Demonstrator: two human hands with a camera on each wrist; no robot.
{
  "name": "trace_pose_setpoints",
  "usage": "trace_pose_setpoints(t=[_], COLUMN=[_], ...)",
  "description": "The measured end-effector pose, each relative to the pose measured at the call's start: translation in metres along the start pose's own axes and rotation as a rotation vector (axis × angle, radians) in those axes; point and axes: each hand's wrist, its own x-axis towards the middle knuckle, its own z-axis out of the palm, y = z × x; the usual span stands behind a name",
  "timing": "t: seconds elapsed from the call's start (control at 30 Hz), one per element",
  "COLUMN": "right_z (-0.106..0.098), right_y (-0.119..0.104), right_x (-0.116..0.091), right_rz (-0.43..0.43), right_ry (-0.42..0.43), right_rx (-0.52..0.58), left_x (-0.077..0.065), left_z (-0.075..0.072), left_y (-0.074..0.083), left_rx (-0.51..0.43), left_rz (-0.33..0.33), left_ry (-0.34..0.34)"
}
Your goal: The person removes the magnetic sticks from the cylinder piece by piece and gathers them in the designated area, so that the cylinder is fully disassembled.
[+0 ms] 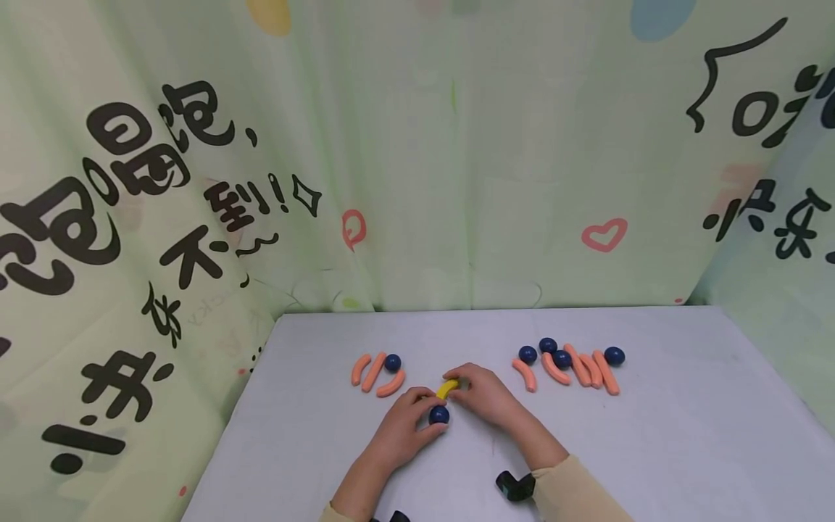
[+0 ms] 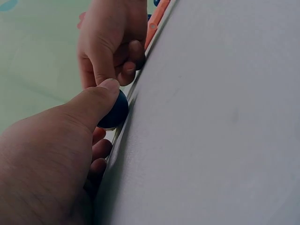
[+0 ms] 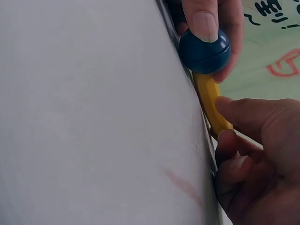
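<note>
Near the middle of the table, my left hand (image 1: 403,431) grips a dark blue ball (image 1: 439,415) between thumb and fingers. The ball (image 3: 205,51) is glossy, with a seam around it in the right wrist view. My right hand (image 1: 488,395) pinches a curved yellow piece, shaped like a small banana (image 3: 209,98), by its far end. The banana's other end meets the ball in the right wrist view. From the left wrist, my thumb covers part of the ball (image 2: 118,112), and the banana is mostly hidden.
Left of the hands lie orange-pink sausage shapes (image 1: 374,372) and another blue ball (image 1: 392,362). Several more sausages (image 1: 607,373) and blue balls (image 1: 614,356) sit at the back right. A patterned curtain (image 1: 417,159) hangs behind the white table (image 1: 691,435).
</note>
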Motion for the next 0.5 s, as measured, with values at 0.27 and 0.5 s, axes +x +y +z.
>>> trace_pose_setpoints(t=[0.27, 0.5], right_z=[0.0045, 0.0045], right_y=[0.0000, 0.0006], right_x=[0.0036, 0.0043], right_rz=[-0.001, 0.018], right_ry=[0.019, 0.009], right_rx=[-0.055, -0.059], left_x=[-0.0001, -0.0008], left_z=[0.0003, 0.0007], left_y=[-0.0009, -0.0018], left_rx=[0.007, -0.004], left_rz=[0.017, 0.020], left_ry=[-0.001, 0.003])
